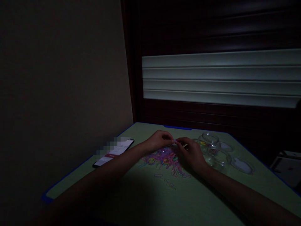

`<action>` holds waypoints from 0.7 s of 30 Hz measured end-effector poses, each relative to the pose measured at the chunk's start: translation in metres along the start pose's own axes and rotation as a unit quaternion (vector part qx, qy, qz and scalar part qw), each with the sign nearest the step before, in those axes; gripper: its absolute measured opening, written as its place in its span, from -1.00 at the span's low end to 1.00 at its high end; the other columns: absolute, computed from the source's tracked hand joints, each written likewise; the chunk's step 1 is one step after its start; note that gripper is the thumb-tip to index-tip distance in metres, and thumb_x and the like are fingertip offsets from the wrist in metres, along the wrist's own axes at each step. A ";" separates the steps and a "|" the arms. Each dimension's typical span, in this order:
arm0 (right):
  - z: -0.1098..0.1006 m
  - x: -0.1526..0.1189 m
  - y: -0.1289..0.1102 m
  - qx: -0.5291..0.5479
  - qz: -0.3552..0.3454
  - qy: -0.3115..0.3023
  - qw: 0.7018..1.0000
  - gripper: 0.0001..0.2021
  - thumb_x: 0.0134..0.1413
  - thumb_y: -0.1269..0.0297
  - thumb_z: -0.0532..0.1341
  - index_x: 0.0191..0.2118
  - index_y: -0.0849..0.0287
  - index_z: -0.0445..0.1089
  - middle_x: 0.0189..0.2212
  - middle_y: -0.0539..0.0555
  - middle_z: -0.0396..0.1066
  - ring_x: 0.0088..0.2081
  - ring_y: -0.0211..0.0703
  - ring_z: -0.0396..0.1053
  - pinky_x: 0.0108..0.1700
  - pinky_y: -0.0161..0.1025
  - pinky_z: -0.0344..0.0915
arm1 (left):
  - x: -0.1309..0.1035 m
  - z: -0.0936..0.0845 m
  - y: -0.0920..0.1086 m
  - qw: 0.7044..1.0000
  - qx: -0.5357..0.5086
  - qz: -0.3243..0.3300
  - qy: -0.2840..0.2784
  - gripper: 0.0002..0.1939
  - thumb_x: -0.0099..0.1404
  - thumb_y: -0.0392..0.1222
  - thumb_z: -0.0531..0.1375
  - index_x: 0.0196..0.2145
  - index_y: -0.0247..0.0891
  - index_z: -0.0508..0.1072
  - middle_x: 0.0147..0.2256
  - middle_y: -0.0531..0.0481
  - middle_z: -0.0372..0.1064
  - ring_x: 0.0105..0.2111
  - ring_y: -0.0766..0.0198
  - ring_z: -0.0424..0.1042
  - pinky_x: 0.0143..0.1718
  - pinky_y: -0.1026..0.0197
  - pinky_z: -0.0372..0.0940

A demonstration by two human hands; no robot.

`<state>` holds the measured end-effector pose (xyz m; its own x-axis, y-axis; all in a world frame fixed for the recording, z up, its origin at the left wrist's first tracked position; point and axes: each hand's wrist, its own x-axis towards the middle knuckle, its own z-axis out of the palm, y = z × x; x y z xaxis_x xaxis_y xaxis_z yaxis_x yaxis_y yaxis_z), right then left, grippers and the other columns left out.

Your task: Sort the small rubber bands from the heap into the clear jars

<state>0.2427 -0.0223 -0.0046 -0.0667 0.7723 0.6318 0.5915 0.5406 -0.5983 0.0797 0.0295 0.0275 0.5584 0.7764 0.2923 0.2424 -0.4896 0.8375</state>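
Two forearms (pixel 235 190), two hands (pixel 156 140) — pinching one piece (pixel 174 142), one band pile (pixel 162 158)

V dim pic, soft shadow on tbl (pixel 188 202), phone (pixel 114 153) partly pixelated

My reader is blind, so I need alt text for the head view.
A person's left hand and right hand pinch a tiny pale item over a heap of colourful loops on a green table, in dim light. A lit phone lies to the left, clear containers to the right.
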 end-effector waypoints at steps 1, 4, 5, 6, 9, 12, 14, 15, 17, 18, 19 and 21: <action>-0.001 0.000 0.000 -0.002 -0.003 0.002 1.000 -0.79 0.05 0.24 0.06 -0.31 0.20 0.38 -0.40 0.06 0.40 -0.41 -0.25 0.33 -0.38 -0.33 0.23 | 0.000 0.000 0.000 1.000 0.002 0.005 -0.003 -0.83 0.04 -0.17 0.20 -0.44 -0.35 0.45 -0.47 -0.02 0.39 -0.44 0.32 0.34 -0.39 0.31 0.22; -0.003 0.001 0.000 -0.013 -0.015 -0.004 1.000 -0.81 0.05 0.26 0.06 -0.33 0.19 0.38 -0.40 0.06 0.39 -0.40 -0.25 0.32 -0.39 -0.34 0.22 | 0.000 -0.002 -0.002 1.000 0.015 0.013 -0.004 -0.83 0.04 -0.17 0.19 -0.44 -0.35 0.45 -0.47 -0.01 0.39 -0.44 0.33 0.34 -0.39 0.32 0.22; -0.003 0.002 0.000 -0.020 -0.018 -0.004 1.000 -0.81 0.05 0.27 0.06 -0.33 0.19 0.38 -0.40 0.06 0.39 -0.40 -0.25 0.32 -0.38 -0.33 0.22 | 0.000 -0.002 -0.002 1.000 0.020 0.012 -0.002 -0.84 0.05 -0.18 0.19 -0.44 -0.35 0.45 -0.47 -0.01 0.39 -0.44 0.33 0.34 -0.40 0.32 0.22; -0.004 0.002 0.000 -0.026 -0.021 -0.002 0.999 -0.82 0.05 0.27 0.06 -0.34 0.19 0.37 -0.41 0.06 0.38 -0.40 -0.25 0.31 -0.38 -0.33 0.21 | 0.000 -0.003 -0.003 1.000 0.025 0.012 0.001 -0.85 0.05 -0.19 0.19 -0.44 -0.34 0.45 -0.47 -0.01 0.39 -0.44 0.34 0.34 -0.41 0.33 0.22; -0.006 0.005 0.001 -0.039 -0.025 0.003 0.999 -0.83 0.05 0.29 0.05 -0.34 0.19 0.37 -0.39 0.06 0.38 -0.40 -0.25 0.31 -0.36 -0.31 0.21 | 0.000 -0.004 -0.004 0.999 0.035 0.011 0.011 -0.87 0.06 -0.21 0.18 -0.45 -0.34 0.45 -0.48 0.00 0.38 -0.45 0.35 0.34 -0.42 0.34 0.21; -0.013 0.011 -0.001 -0.044 -0.035 -0.003 0.998 -0.84 0.04 0.30 0.06 -0.33 0.19 0.37 -0.39 0.06 0.38 -0.40 -0.25 0.31 -0.35 -0.32 0.21 | 0.000 -0.004 -0.003 0.999 0.044 0.003 0.017 -0.87 0.05 -0.22 0.18 -0.46 -0.35 0.45 -0.48 -0.02 0.39 -0.44 0.33 0.34 -0.41 0.32 0.22; -0.021 0.018 -0.006 -0.056 -0.050 0.004 0.997 -0.85 0.03 0.30 0.07 -0.33 0.18 0.37 -0.40 0.05 0.38 -0.40 -0.26 0.31 -0.36 -0.33 0.21 | 0.000 -0.005 -0.002 0.999 0.049 -0.002 0.018 -0.86 0.05 -0.21 0.18 -0.46 -0.35 0.45 -0.48 -0.02 0.39 -0.45 0.32 0.34 -0.40 0.31 0.23; -0.026 0.022 -0.008 -0.066 -0.059 0.014 0.996 -0.85 0.03 0.30 0.08 -0.33 0.18 0.37 -0.40 0.05 0.38 -0.40 -0.26 0.31 -0.36 -0.33 0.20 | 0.000 -0.006 -0.002 0.998 0.052 -0.003 0.019 -0.86 0.05 -0.20 0.18 -0.46 -0.35 0.45 -0.48 -0.02 0.39 -0.45 0.33 0.34 -0.41 0.31 0.23; -0.039 0.031 -0.013 -0.088 -0.082 0.045 0.992 -0.85 0.03 0.30 0.08 -0.32 0.18 0.37 -0.39 0.05 0.38 -0.42 -0.27 0.31 -0.37 -0.34 0.20 | 0.001 -0.006 -0.002 0.998 0.057 -0.004 0.021 -0.85 0.05 -0.19 0.18 -0.46 -0.35 0.44 -0.49 -0.01 0.39 -0.46 0.33 0.34 -0.42 0.32 0.22; -0.046 0.035 -0.015 -0.104 -0.092 0.051 0.989 -0.85 0.03 0.32 0.07 -0.31 0.18 0.36 -0.38 0.05 0.39 -0.40 -0.27 0.31 -0.35 -0.34 0.20 | 0.001 -0.007 -0.002 0.998 0.060 -0.005 0.022 -0.85 0.05 -0.19 0.18 -0.46 -0.35 0.44 -0.49 -0.01 0.39 -0.46 0.33 0.34 -0.43 0.32 0.22; -0.054 0.040 -0.015 -0.127 -0.103 0.051 0.985 -0.85 0.03 0.32 0.08 -0.32 0.18 0.37 -0.38 0.05 0.39 -0.39 -0.26 0.32 -0.33 -0.33 0.20 | 0.000 -0.007 -0.003 0.998 0.060 -0.005 0.023 -0.84 0.05 -0.18 0.18 -0.46 -0.34 0.44 -0.49 -0.01 0.39 -0.47 0.34 0.34 -0.44 0.32 0.22; -0.071 0.049 -0.015 -0.178 -0.097 0.046 0.978 -0.83 0.03 0.30 0.07 -0.29 0.16 0.37 -0.35 0.06 0.40 -0.33 -0.21 0.34 -0.32 -0.32 0.19 | 0.000 -0.007 -0.004 0.998 0.059 -0.006 0.020 -0.85 0.06 -0.18 0.17 -0.45 -0.33 0.44 -0.48 -0.01 0.39 -0.47 0.34 0.34 -0.44 0.32 0.22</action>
<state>0.2875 -0.0160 0.0699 -0.1427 0.6254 0.7671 0.8185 0.5104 -0.2638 0.0734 0.0345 0.0270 0.5227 0.7968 0.3030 0.3415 -0.5213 0.7821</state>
